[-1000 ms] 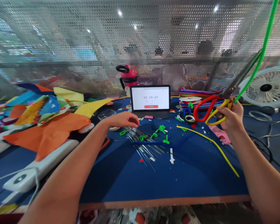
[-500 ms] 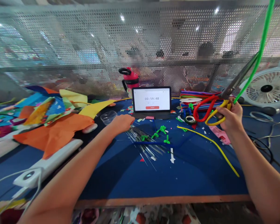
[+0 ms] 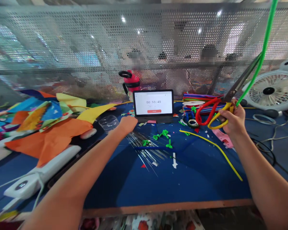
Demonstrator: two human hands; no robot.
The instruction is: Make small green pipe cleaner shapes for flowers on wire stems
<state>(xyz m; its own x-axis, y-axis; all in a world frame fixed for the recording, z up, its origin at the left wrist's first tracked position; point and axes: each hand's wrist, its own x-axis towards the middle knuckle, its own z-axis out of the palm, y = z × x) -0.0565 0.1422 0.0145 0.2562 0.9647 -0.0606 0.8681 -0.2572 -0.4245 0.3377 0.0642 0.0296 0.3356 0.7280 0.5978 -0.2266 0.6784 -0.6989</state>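
Observation:
In my right hand [image 3: 235,119], on the right, are scissors [image 3: 241,81] with one red and one yellow handle, their blades pointing up. The same fingers pinch a long green pipe cleaner [image 3: 259,64] that rises along the blades and out of view at the top. My left hand [image 3: 128,125] is closed, held over the upper end of a spread of thin metal wires [image 3: 147,155]; what its fingers hold, if anything, is hidden. Small looped green pipe-cleaner pieces [image 3: 164,133] and a dark blue pipe cleaner [image 3: 156,148] lie on and beside the wires.
A tablet showing a timer [image 3: 153,103] stands at the back, beside a pink bottle [image 3: 132,81]. Coloured felt sheets [image 3: 50,135] and a white power strip [image 3: 55,159] fill the left. A yellow pipe cleaner [image 3: 217,146], tape roll [image 3: 193,123] and fan [image 3: 270,89] are on the right.
The view has shifted slightly, so most things appear a little further left. Both hands keep nearly the same pose, and the timer has advanced by one second.

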